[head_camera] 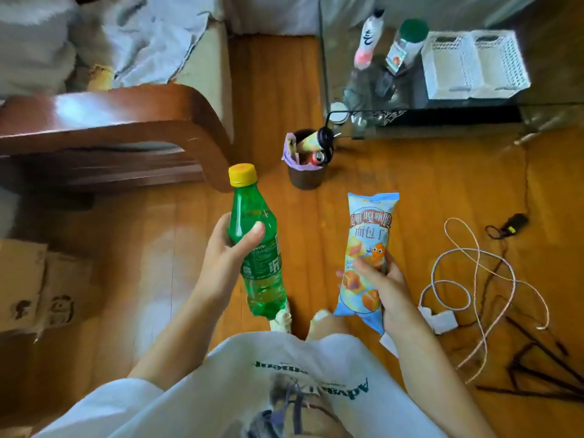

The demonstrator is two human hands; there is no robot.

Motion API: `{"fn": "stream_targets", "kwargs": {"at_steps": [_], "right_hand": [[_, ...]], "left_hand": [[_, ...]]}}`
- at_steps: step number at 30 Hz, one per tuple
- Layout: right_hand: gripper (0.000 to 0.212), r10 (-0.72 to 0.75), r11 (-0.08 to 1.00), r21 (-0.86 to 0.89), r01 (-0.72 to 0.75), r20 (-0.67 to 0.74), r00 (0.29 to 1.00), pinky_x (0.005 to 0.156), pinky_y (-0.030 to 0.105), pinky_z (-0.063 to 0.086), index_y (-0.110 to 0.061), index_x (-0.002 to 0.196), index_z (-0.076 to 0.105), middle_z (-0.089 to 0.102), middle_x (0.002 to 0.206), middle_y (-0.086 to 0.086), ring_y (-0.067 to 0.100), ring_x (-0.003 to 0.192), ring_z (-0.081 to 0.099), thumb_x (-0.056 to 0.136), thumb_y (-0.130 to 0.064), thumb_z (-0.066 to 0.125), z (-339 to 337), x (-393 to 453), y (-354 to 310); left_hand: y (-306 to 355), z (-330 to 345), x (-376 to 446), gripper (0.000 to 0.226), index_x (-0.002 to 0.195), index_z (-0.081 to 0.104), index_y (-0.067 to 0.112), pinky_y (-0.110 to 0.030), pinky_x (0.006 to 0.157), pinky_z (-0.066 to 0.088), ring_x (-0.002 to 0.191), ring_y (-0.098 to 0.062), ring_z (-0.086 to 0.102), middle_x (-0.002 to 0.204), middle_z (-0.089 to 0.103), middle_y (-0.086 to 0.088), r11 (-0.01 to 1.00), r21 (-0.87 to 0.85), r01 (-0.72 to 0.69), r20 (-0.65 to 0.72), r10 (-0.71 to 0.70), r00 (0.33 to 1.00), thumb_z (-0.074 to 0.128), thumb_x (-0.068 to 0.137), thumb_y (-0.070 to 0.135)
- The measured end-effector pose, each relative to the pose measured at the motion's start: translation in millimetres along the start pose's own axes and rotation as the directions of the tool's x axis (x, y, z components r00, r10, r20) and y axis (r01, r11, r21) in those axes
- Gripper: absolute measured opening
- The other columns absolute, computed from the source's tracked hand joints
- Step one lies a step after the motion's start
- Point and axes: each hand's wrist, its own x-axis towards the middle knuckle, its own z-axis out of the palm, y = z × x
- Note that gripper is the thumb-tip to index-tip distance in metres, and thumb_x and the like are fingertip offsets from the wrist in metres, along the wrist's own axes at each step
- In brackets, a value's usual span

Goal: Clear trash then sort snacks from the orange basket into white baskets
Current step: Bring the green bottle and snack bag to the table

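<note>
My left hand [229, 251] grips a green Sprite bottle [257, 248] with a yellow cap, held upright over the wooden floor. My right hand [384, 284] holds a light blue snack packet [366, 235] printed with bread cubes, upright and at the same height. A small brown trash bin [306, 173] with a purple liner stands on the floor beyond both hands, holding a can and other trash. Two white baskets [474, 66] sit side by side on the glass table at the upper right. No orange basket shows in view.
Two bottles [368, 39] stand on the glass table [335, 90] left of the white baskets. A wooden chair arm [126, 121] fills the left. Cardboard boxes [38, 286] lie at the lower left. Loose cables and a charger [474, 279] sprawl on the floor at right.
</note>
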Motion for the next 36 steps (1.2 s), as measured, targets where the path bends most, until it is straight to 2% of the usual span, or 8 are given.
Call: {"fn": "stream_targets", "kwargs": {"at_steps": [5, 11, 17, 23, 26, 31, 33, 36], "right_hand": [[0.043, 0.023, 1.0, 0.016, -0.021, -0.08, 0.997, 0.048, 0.018, 0.052, -0.028, 0.092, 0.063, 0.074, 0.075, -0.012, 0.008, 0.065, 0.071, 0.051, -0.033, 0.075, -36.3, 43.3, -40.9], [0.037, -0.015, 1.0, 0.016, 0.015, -0.012, 1.0, 0.049, 0.019, 0.052, -0.025, 0.095, 0.062, 0.075, 0.074, -0.009, 0.011, 0.062, 0.071, 0.06, -0.023, 0.07, -99.9, 115.3, -130.4], [0.047, -0.063, 0.996, -0.059, 0.065, 0.042, 0.997, 0.072, 0.034, 0.057, -0.022, 0.109, 0.059, 0.072, 0.101, 0.008, 0.027, 0.087, 0.07, 0.064, -0.023, 0.071, -152.2, 176.4, -228.2], [0.054, -0.04, 0.996, -0.074, 0.048, 0.113, 0.993, 0.068, 0.029, 0.058, -0.017, 0.117, 0.052, 0.073, 0.099, 0.006, 0.022, 0.081, 0.071, 0.066, -0.021, 0.069, -176.6, 228.9, -280.5], [0.046, -0.001, 0.996, -0.088, 0.01, 0.108, 0.994, 0.064, 0.026, 0.057, -0.017, 0.117, 0.053, 0.074, 0.093, 0.001, 0.02, 0.079, 0.072, 0.073, -0.015, 0.067, -179.6, 257.0, -297.5], [0.05, 0.04, 0.992, -0.126, -0.031, 0.072, 0.997, 0.082, 0.039, 0.055, -0.013, 0.123, 0.052, 0.067, 0.112, 0.013, 0.031, 0.099, 0.066, 0.076, -0.015, 0.068, -177.5, 311.7, -337.7], [0.052, 0.036, 0.991, -0.135, -0.026, 0.073, 0.997, 0.078, 0.036, 0.055, -0.015, 0.118, 0.055, 0.07, 0.108, 0.011, 0.028, 0.095, 0.068, 0.069, -0.02, 0.07, -173.8, 337.9, -357.7], [0.041, 0.051, 0.987, -0.156, -0.038, 0.083, 0.995, 0.072, 0.031, 0.057, -0.023, 0.101, 0.061, 0.072, 0.101, 0.007, 0.022, 0.089, 0.07, 0.062, -0.025, 0.072, -166.4, 378.4, -387.2]], "left_hand": [[12.3, 71.1, 56.0, 0.054, 0.104, 0.058, 0.016, -0.015, 0.062, 0.051, 0.076, -0.004, 0.066, 0.087, 0.067, 0.005, 1.0, 0.026, 0.006, 0.059, -0.007, 0.998, 0.067, 0.062, 0.049], [30.5, 176.1, 130.0, 0.033, 0.095, 0.058, 0.023, -0.014, 0.063, 0.051, 0.073, -0.001, 0.065, 0.087, 0.065, 0.005, 0.999, 0.04, 0.01, 0.025, -0.011, 1.0, 0.068, 0.067, 0.039], [71.1, 264.8, 189.9, 0.027, 0.096, 0.063, 0.029, -0.023, 0.075, 0.055, 0.088, -0.011, 0.066, 0.093, 0.068, 0.006, 0.999, 0.007, -0.046, 0.007, 0.046, 0.999, 0.069, 0.07, 0.037], [85.5, 307.0, 237.0, 0.024, 0.091, 0.066, 0.033, -0.02, 0.068, 0.052, 0.084, -0.009, 0.067, 0.092, 0.07, 0.006, 0.999, -0.014, -0.051, -0.05, 0.05, 0.997, 0.068, 0.069, 0.042], [85.9, 319.4, 262.5, 0.024, 0.089, 0.066, 0.032, -0.017, 0.067, 0.052, 0.081, -0.005, 0.067, 0.087, 0.07, 0.01, 1.0, -0.008, -0.029, -0.093, 0.028, 0.995, 0.069, 0.066, 0.04], [89.6, 339.4, 321.0, 0.018, 0.087, 0.061, 0.026, -0.013, 0.061, 0.05, 0.072, 0.0, 0.065, 0.077, 0.067, 0.012, 1.0, 0.02, -0.005, -0.142, 0.008, 0.99, 0.069, 0.072, 0.031], [95.3, 347.6, 349.8, 0.022, 0.091, 0.059, 0.023, -0.013, 0.061, 0.05, 0.072, -0.001, 0.065, 0.076, 0.067, 0.013, 1.0, 0.022, -0.01, -0.162, 0.014, 0.987, 0.068, 0.072, 0.031], [106.4, 359.3, 395.1, 0.042, 0.103, 0.055, 0.014, -0.014, 0.052, 0.047, 0.072, -0.011, 0.063, 0.083, 0.064, 0.004, 0.999, 0.042, -0.004, -0.192, 0.012, 0.981, 0.069, 0.068, 0.034]]}}
